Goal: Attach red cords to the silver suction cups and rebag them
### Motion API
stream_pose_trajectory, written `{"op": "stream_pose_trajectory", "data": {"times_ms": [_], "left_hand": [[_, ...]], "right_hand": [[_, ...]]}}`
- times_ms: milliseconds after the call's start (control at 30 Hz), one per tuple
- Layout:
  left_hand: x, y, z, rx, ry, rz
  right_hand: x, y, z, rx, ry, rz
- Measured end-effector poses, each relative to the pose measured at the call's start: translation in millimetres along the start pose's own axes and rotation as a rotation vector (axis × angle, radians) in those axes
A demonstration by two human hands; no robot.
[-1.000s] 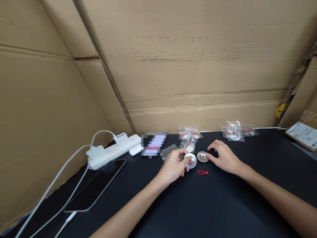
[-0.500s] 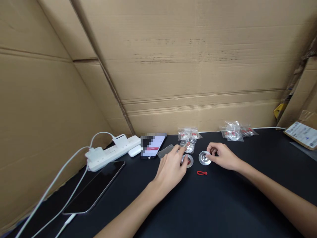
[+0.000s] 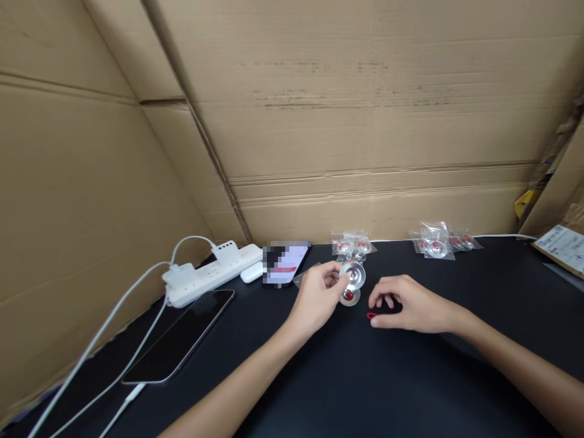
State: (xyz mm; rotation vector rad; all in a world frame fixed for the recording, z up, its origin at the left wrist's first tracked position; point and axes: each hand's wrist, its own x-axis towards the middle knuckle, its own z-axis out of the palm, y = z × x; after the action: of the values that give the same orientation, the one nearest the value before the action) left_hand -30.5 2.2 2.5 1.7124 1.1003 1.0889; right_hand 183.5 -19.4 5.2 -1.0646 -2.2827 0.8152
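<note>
My left hand pinches a small silver disc at its fingertips and holds it on edge just above the black table. A second silver disc with a red centre lies flat right below it. My right hand rests on the table to the right, fingers arched downward. Its thumb and forefinger close round a short red cord, only the end of which shows.
Small clear bags of discs lie at the back and back right. On the left are a lit phone, a white case, a power strip with cables and a dark tablet. Cardboard walls enclose the table; a labelled box stands right.
My left hand has picked up one silver disc and lifted it. My right hand has left the disc it touched and come down onto the red cord.
</note>
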Motion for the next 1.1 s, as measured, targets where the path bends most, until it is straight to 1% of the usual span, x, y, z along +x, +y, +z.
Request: {"op": "stream_pose_trajectory", "data": {"times_ms": [100,200,267,367,467,600,700,833,1000,1100], "left_hand": [[1,2,-1.3,-0.071,0.027,-0.08],[-1,6,0.6,-0.112,0.022,-0.131],[-2,7,2.7,-0.125,0.004,-0.157],[-4,7,5.9,-0.153,-0.034,-0.176],[-6,7,9.1,-0.184,-0.082,-0.16],[-9,8,12.8,-0.204,-0.141,-0.151],[-11,11,14.7,-0.239,-0.144,-0.149],[-12,16,17.2,-0.276,-0.168,-0.183],[-14,16,21.1,-0.329,-0.173,-0.198],[-14,15,22.7,-0.349,-0.168,-0.201]], "right_hand": [[-3,-5,4,-0.127,-0.052,-0.059],[-3,-10,8,-0.109,-0.035,-0.061],[-2,-11,8,-0.007,0.024,-0.026],[0,-11,8,0.131,0.167,-0.013],[2,-10,7,0.134,0.307,-0.038],[3,-7,6,-0.004,0.375,-0.086],[2,-6,7,-0.128,0.396,-0.143],[2,-5,11,-0.217,0.415,-0.212],[3,-2,16,-0.329,0.378,-0.213],[3,0,19,-0.432,0.387,-0.206]]}}
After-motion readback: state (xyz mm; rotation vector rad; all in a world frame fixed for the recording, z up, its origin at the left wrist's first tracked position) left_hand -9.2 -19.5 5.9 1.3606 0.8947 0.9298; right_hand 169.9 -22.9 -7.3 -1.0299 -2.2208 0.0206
